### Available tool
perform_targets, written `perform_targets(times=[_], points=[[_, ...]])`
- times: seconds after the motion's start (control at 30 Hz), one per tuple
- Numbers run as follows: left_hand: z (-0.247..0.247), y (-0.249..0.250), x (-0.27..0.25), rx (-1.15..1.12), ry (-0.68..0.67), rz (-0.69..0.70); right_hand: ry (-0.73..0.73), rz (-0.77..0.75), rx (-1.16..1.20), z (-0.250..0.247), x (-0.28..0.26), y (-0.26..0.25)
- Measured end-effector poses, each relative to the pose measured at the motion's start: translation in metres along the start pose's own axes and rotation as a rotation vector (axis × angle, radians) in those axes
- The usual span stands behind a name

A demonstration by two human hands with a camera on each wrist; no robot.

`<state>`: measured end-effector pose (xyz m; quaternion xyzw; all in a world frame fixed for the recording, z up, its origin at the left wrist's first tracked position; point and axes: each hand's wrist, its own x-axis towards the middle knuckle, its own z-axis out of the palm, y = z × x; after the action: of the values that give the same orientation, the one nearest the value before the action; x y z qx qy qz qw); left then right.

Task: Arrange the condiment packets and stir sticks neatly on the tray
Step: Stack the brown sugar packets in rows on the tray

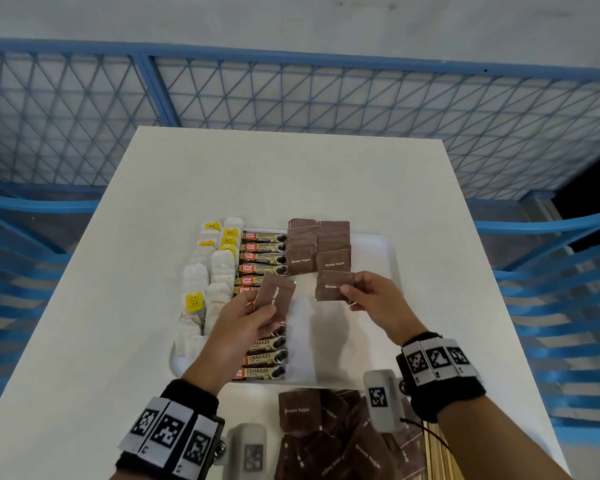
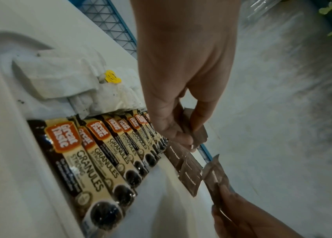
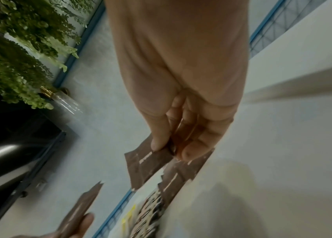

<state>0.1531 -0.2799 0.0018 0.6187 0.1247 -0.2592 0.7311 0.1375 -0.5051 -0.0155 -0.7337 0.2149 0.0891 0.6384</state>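
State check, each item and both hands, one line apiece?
left hand: holds one brown sugar packet above the tray
right hand: pinches another brown sugar packet
tray: partly filled
tea bags: two columns on tray
coffee sticks: one column on tray
sugar rows: two overlapping columns
loose sugar pile: off tray, jumbled

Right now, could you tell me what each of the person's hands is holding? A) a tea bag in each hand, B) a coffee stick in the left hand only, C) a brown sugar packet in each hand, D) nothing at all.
C: the left hand pinches one brown sugar packet, and the right hand pinches another, both above the tray.
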Motion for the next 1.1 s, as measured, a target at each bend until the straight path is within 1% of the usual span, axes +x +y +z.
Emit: perform_targets(times=[0.1, 0.2, 0.27, 0.33, 0.6, 0.8, 0.93, 1.1], points=[[0.0, 0.003, 0.006, 0.166, 0.013, 0.043, 0.062, -0.007, -0.006, -0.008, 0.01, 0.001], [0.003, 0.007, 0.019, 0.474, 0.062, 0.134, 0.092, -0.014, -0.057, -0.014, 0.021, 0.001], [0.006, 0.009, 0.03, 0.716, 0.051, 0.22, 0.102, -0.023, -0.103, -0.016, 0.028, 0.001], [0.012, 0.012, 0.041, 0.864, 0.042, 0.272, 0.111, -0.03, -0.159, -0.015, 0.035, 0.001], [0.029, 0.021, 0.075, 0.969, 0.039, 0.344, 0.147, -0.01, -0.39, -0.013, 0.058, 0.006], [0.038, 0.017, 0.09, 1.054, 0.014, 0.377, 0.133, -0.032, -0.388, -0.009, 0.054, 0.006], [0.04, 0.011, 0.097, 1.194, 0.05, 0.406, 0.122, -0.077, -0.435, -0.007, 0.051, 0.003], [0.042, 0.002, 0.096, 1.384, 0.079, 0.494, 0.136, -0.075, -0.436, -0.005, 0.053, 0.004]])
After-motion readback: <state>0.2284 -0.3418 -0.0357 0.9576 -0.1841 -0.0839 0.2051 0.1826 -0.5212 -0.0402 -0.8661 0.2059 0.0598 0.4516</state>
